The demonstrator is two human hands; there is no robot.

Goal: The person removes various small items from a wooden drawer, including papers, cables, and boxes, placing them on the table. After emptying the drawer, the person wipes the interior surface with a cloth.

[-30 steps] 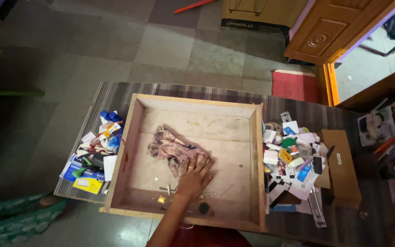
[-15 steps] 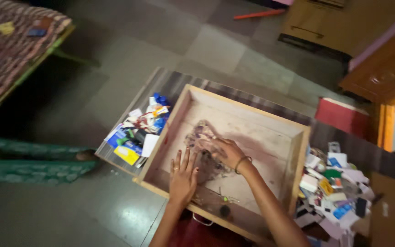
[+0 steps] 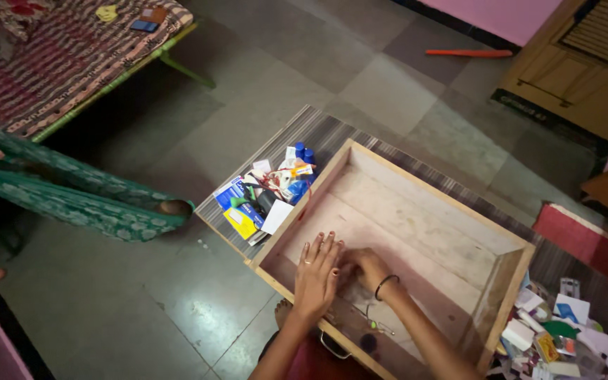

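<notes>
My left hand (image 3: 316,271) lies flat, fingers spread, while my right hand (image 3: 366,269) (grip hidden) should press evenly across the wooden drawer (image 3: 423,218) floor.

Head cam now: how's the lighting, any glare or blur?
Head view: dim and warm, fairly sharp; soft glare on the floor tiles; the drawer's near corner lies in shadow, so what the left hand and right hand press on is hard to make out; slight wide-angle tilt.
</notes>
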